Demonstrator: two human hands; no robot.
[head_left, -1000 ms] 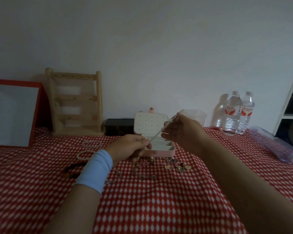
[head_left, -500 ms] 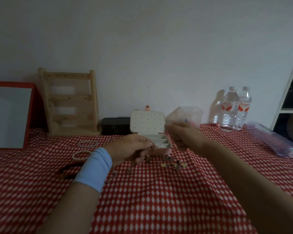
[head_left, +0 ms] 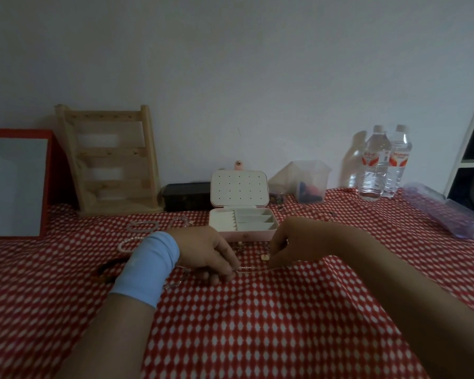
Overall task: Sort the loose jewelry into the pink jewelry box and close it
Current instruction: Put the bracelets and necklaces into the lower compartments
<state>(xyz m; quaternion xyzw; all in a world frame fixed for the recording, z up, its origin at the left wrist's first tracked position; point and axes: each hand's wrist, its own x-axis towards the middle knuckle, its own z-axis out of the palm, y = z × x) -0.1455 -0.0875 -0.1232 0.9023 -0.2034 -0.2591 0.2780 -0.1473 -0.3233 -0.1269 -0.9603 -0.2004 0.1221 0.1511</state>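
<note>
The pink jewelry box [head_left: 242, 236] stands open on the red patterned cloth, its dotted lid upright and its white compartments showing nothing inside. Just in front of it, my left hand [head_left: 210, 254] and my right hand [head_left: 293, 243] each pinch one end of a thin beaded chain [head_left: 253, 269], stretched flat between them low on the cloth. A small gold charm [head_left: 264, 257] and other small pieces lie between my hands and the box. Pearl bracelets [head_left: 144, 226] and a dark bangle [head_left: 107, 269] lie to the left, partly hidden by my left wrist.
A wooden rack [head_left: 110, 160] and a red-framed board [head_left: 15, 181] stand at the back left, a black case [head_left: 186, 196] beside the box. A clear cup [head_left: 311, 181], two water bottles [head_left: 383, 162] and a clear tube [head_left: 446, 212] stand at the right.
Both hands have come down from in front of the box lid to the cloth, bringing the chain from a raised diagonal to lying stretched low and level.
</note>
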